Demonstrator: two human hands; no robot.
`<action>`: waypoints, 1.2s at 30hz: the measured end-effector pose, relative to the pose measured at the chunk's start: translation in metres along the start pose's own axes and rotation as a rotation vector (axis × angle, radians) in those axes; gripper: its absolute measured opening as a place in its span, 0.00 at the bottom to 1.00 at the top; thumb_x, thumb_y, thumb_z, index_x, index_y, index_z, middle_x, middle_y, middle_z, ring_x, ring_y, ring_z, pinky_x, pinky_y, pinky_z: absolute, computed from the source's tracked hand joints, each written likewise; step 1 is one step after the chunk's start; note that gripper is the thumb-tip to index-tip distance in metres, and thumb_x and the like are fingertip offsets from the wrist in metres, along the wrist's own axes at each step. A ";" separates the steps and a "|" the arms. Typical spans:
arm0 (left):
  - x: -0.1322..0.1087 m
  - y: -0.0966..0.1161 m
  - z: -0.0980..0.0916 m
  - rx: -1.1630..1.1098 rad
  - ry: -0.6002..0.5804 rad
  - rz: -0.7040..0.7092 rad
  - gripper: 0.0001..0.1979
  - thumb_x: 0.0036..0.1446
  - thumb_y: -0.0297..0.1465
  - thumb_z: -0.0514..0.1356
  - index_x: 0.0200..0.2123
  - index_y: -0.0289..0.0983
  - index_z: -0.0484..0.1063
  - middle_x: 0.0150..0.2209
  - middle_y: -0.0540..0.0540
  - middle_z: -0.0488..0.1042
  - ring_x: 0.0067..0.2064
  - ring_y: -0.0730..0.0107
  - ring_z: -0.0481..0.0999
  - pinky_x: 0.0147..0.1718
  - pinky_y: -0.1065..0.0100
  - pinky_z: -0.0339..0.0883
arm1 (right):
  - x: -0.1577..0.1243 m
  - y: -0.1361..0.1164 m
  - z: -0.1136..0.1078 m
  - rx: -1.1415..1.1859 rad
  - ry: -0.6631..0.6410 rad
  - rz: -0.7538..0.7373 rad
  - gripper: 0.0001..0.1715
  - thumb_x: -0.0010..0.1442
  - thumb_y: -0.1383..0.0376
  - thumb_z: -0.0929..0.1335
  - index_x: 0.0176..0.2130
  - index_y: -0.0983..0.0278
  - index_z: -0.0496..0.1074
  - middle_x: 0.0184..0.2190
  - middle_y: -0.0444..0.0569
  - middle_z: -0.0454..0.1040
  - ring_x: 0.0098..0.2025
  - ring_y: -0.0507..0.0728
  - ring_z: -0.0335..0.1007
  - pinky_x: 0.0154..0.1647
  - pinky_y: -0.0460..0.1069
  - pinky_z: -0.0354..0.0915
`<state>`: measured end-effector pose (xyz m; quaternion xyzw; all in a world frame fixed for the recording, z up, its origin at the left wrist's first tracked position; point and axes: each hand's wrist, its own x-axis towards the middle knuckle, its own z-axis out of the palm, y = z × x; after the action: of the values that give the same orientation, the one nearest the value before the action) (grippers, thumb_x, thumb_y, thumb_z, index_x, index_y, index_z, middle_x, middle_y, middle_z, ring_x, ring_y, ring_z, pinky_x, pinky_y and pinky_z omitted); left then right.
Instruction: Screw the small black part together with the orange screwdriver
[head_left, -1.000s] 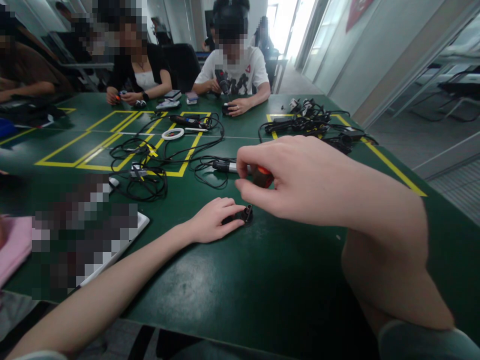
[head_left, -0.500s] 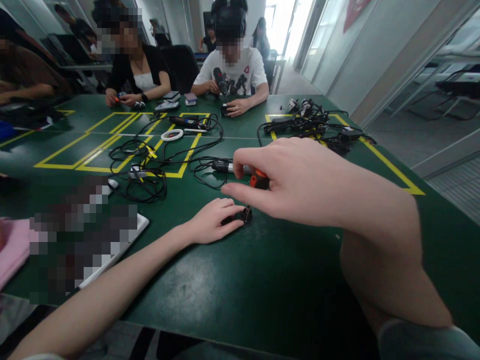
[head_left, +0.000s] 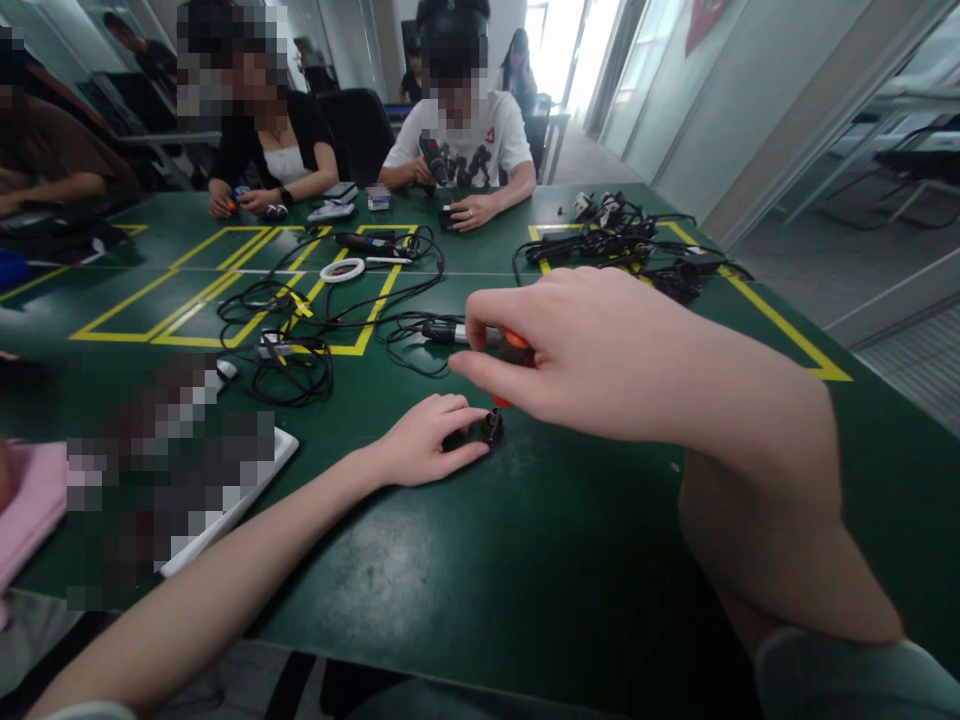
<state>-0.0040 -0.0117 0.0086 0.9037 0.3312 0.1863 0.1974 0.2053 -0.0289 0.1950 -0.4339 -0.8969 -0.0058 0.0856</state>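
Note:
On the green table, my left hand (head_left: 424, 440) pinches a small round black part (head_left: 491, 427) between thumb and fingertips, keeping it against the tabletop. Above it hovers my right hand (head_left: 585, 355), large in the view, its fingers curled around the orange and black handle of a screwdriver (head_left: 516, 342). The screwdriver points downward, and its thin shaft meets the black part from above. Most of the handle is hidden by my right hand, so the tip's exact seat cannot be made out.
Behind my hands lies a black and silver electric screwdriver (head_left: 442, 332) with its cord. Coiled black cables (head_left: 277, 365) and a white tape roll (head_left: 343, 270) lie left. More cables and plugs (head_left: 615, 240) are heaped back right. Across the table a person (head_left: 457, 140) holds a power drill.
My right hand has turned slightly, and the screwdriver handle shows at a different angle. The left hand stays on the black part. The person opposite has lowered the drill a little.

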 end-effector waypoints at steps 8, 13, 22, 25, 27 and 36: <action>0.008 0.009 -0.010 0.019 -0.065 -0.065 0.19 0.66 0.48 0.66 0.45 0.38 0.76 0.35 0.47 0.76 0.38 0.61 0.76 0.38 0.63 0.69 | 0.001 -0.001 0.000 -0.001 -0.007 -0.020 0.16 0.70 0.62 0.63 0.43 0.62 0.79 0.34 0.51 0.80 0.33 0.56 0.70 0.33 0.51 0.47; 0.020 0.015 -0.018 0.081 -0.166 -0.102 0.14 0.66 0.43 0.67 0.44 0.38 0.75 0.35 0.47 0.78 0.36 0.62 0.78 0.37 0.65 0.70 | 0.002 0.001 0.001 -0.008 0.003 -0.037 0.14 0.67 0.63 0.64 0.42 0.61 0.79 0.36 0.51 0.80 0.33 0.57 0.69 0.32 0.51 0.46; 0.044 0.022 -0.035 0.221 -0.421 -0.142 0.15 0.65 0.45 0.66 0.40 0.38 0.75 0.37 0.45 0.82 0.38 0.58 0.82 0.37 0.65 0.72 | 0.002 -0.002 0.001 -0.033 -0.007 -0.025 0.20 0.72 0.56 0.62 0.39 0.62 0.80 0.31 0.52 0.80 0.30 0.56 0.68 0.32 0.51 0.46; 0.049 0.016 -0.037 0.186 -0.469 -0.121 0.16 0.64 0.46 0.66 0.43 0.39 0.77 0.37 0.45 0.83 0.39 0.58 0.83 0.39 0.65 0.74 | 0.002 -0.004 -0.002 -0.014 -0.034 -0.021 0.20 0.72 0.57 0.62 0.39 0.62 0.80 0.30 0.51 0.79 0.28 0.55 0.66 0.31 0.51 0.46; 0.051 0.011 -0.037 0.151 -0.493 -0.104 0.17 0.64 0.46 0.66 0.46 0.39 0.77 0.38 0.45 0.84 0.39 0.57 0.84 0.41 0.64 0.75 | 0.002 -0.004 -0.005 0.012 -0.055 -0.019 0.18 0.71 0.60 0.63 0.40 0.62 0.81 0.30 0.50 0.79 0.28 0.55 0.65 0.31 0.51 0.46; 0.055 0.002 -0.036 0.087 -0.531 -0.034 0.21 0.62 0.47 0.68 0.52 0.41 0.76 0.46 0.44 0.86 0.47 0.53 0.85 0.49 0.61 0.76 | 0.006 -0.003 -0.005 0.033 -0.073 0.026 0.17 0.69 0.60 0.63 0.40 0.61 0.81 0.28 0.49 0.77 0.27 0.56 0.63 0.31 0.52 0.46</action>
<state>0.0190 0.0327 0.0515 0.9228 0.2907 -0.0751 0.2415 0.1999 -0.0260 0.2008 -0.4438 -0.8938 0.0261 0.0599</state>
